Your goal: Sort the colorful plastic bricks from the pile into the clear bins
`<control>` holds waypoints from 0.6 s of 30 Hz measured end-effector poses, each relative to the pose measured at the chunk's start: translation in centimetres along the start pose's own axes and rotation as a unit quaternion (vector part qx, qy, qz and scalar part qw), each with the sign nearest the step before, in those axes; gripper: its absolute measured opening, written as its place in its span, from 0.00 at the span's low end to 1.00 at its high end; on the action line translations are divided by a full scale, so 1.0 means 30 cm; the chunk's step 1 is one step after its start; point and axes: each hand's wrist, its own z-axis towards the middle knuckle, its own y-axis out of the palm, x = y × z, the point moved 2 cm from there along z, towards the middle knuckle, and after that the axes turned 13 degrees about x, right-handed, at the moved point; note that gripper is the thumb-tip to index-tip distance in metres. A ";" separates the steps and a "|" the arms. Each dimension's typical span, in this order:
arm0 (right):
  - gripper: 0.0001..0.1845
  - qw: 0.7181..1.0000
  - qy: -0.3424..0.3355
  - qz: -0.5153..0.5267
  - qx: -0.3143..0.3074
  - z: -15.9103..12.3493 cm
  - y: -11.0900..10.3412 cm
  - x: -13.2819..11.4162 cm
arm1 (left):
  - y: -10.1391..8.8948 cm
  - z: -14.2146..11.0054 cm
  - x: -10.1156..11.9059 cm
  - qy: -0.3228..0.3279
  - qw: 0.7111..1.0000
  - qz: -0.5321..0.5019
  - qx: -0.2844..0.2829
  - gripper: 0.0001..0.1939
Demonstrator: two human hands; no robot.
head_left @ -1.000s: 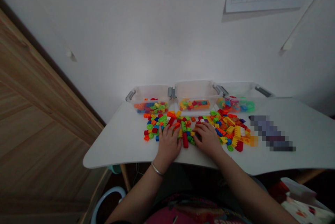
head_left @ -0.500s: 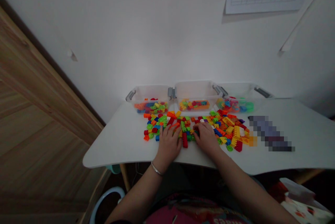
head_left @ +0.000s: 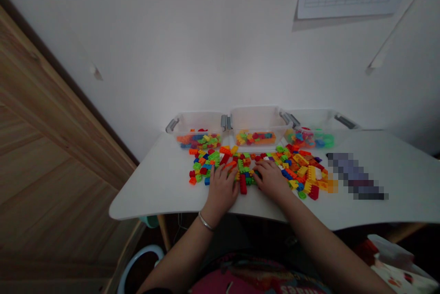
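Observation:
A wide heap of colourful toy building bricks (head_left: 245, 166) covers the middle of the white table (head_left: 147, 188). My left hand (head_left: 222, 186) lies palm down on the near left of the heap, its fingers spread over the bricks. Just right of it, a long red brick (head_left: 243, 184) lies between my hands. My right hand (head_left: 270, 177) rests on the bricks with its fingers bent and thumb apart; what lies under its palm is hidden. Neither hand visibly grips a brick.
Behind the heap, three clear plastic bins stand against the wall: a left bin (head_left: 202, 122), a middle bin (head_left: 257, 117) and a right bin (head_left: 316, 122), each holding some bricks. A blurred dark object (head_left: 357, 177) lies at the right. A wooden panel (head_left: 62, 147) is at left.

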 end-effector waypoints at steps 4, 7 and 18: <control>0.08 1.000 -0.001 0.008 -0.012 0.002 0.008 0.002 | 0.003 -0.001 -0.002 0.000 1.000 -0.001 -0.007 0.21; 0.07 1.000 0.015 0.016 -0.004 0.008 0.007 -0.002 | 0.005 -0.002 -0.004 -0.003 1.000 0.001 -0.009 0.21; 0.09 0.993 0.025 0.086 0.073 0.033 -0.045 -0.015 | 0.002 -0.003 -0.011 0.008 1.000 -0.030 0.005 0.19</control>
